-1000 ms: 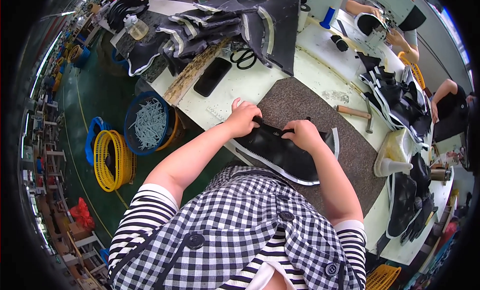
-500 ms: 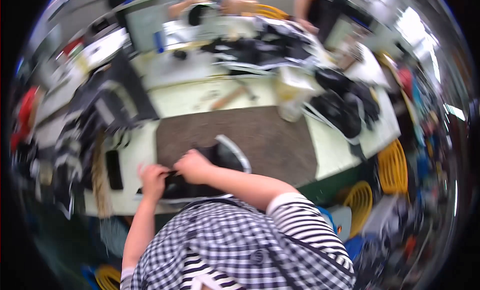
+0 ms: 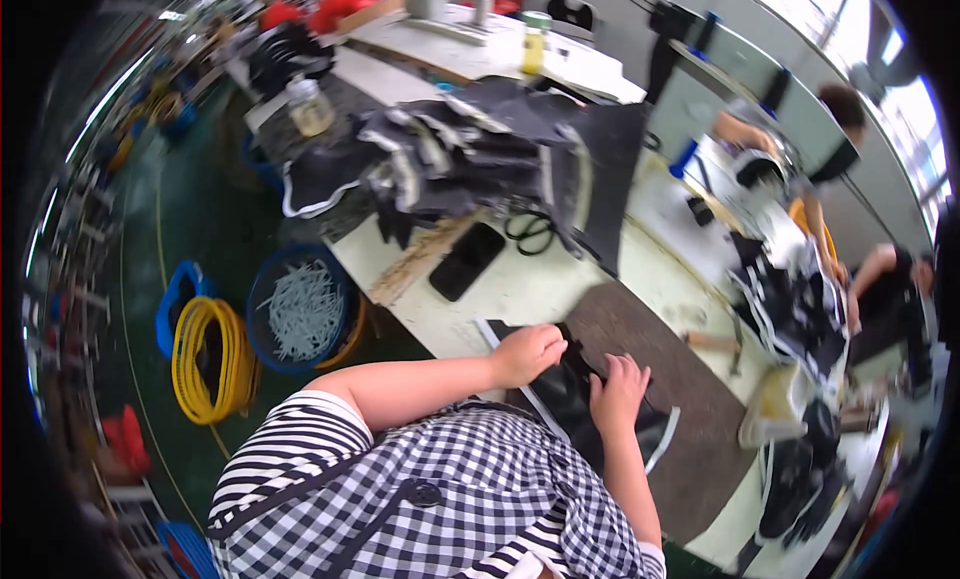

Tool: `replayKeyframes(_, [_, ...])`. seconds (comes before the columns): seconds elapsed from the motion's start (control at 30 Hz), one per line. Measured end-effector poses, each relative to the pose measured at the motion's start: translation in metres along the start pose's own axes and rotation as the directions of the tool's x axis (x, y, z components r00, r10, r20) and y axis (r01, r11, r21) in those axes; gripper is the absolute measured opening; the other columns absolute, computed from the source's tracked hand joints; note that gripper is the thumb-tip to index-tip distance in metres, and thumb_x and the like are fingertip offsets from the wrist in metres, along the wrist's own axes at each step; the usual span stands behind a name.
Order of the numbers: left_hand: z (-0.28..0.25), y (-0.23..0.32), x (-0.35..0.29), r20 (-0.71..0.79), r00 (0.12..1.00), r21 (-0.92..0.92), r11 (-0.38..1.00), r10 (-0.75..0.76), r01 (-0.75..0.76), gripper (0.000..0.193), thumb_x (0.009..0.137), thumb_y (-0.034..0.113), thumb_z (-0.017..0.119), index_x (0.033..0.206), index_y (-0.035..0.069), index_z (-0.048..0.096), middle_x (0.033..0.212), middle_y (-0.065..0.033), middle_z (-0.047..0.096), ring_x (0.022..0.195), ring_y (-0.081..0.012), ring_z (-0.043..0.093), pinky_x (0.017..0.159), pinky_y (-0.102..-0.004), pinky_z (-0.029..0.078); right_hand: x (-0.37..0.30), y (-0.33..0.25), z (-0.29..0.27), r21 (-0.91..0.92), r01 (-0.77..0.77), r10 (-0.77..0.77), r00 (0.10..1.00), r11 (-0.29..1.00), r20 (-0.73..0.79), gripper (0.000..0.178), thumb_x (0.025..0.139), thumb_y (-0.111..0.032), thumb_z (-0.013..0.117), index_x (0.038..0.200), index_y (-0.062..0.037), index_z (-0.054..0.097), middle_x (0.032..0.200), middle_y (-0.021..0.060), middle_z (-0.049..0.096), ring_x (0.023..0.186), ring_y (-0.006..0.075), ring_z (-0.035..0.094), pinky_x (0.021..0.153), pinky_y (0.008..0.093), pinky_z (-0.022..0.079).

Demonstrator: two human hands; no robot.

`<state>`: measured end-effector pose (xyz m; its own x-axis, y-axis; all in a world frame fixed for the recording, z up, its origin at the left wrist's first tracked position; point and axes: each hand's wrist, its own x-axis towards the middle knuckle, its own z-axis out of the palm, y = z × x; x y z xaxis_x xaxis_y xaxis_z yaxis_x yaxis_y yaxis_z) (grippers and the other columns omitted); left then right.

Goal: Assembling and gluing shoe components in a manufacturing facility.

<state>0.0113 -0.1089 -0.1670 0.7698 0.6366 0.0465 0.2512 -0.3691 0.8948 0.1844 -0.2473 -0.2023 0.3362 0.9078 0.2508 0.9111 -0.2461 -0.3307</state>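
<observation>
A black, leather-like piece (image 3: 566, 397) with white strips along its edges lies partly on the brown mat (image 3: 700, 429) in front of me. My left hand (image 3: 528, 356) is closed at the piece's far-left edge, with the fingertips pinching the black material. Over the middle of the piece is my right hand (image 3: 620, 391), its fingers apart and resting on or just above the surface. Part of the piece is covered by my hands and my checked apron.
Left of the mat lie a black phone (image 3: 467, 262), scissors (image 3: 530, 232) and a pile of dark cut pieces (image 3: 480, 164). A hammer (image 3: 714, 341) is beyond the mat. A blue basket of pale strips (image 3: 302, 309) stands on the floor at left. People work across the table.
My view has swung left, bringing the floor basket and the dark pile closer to the middle. My right hand has moved away from the left and its fingers have spread.
</observation>
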Motion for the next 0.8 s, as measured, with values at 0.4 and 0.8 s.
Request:
replayKeyframes(0.4, [-0.079, 0.026, -0.021, 0.039, 0.998, -0.175, 0.983, 0.059, -0.051, 0.021, 0.083, 0.007, 0.047, 0.097, -0.002, 0.058, 0.095, -0.0211, 0.064, 0.092, -0.0382, 0.061, 0.079, -0.0449, 0.048, 0.119, -0.175, -0.026, 0.882, 0.134, -0.243, 0.97, 0.451, -0.023, 0.026, 0.091, -0.009, 0.049, 0.113, 0.0028, 0.054, 0.094, 0.0138, 0.065, 0.093, 0.0199, 0.062, 0.085, 0.0301, 0.046])
replayKeyframes(0.8, [-0.065, 0.015, 0.006, 0.24, 0.943, -0.177, 0.966, 0.229, -0.189, 0.021, 0.088, 0.013, 0.049, 0.101, -0.003, 0.05, 0.102, -0.0249, 0.056, 0.1, -0.0373, 0.054, 0.085, -0.0419, 0.044, 0.131, -0.147, -0.015, 0.956, -0.113, 0.092, 0.992, 0.271, 0.091, 0.046, 0.098, -0.04, 0.041, 0.113, 0.0012, 0.054, 0.086, 0.012, 0.065, 0.083, 0.0194, 0.062, 0.08, 0.0306, 0.045])
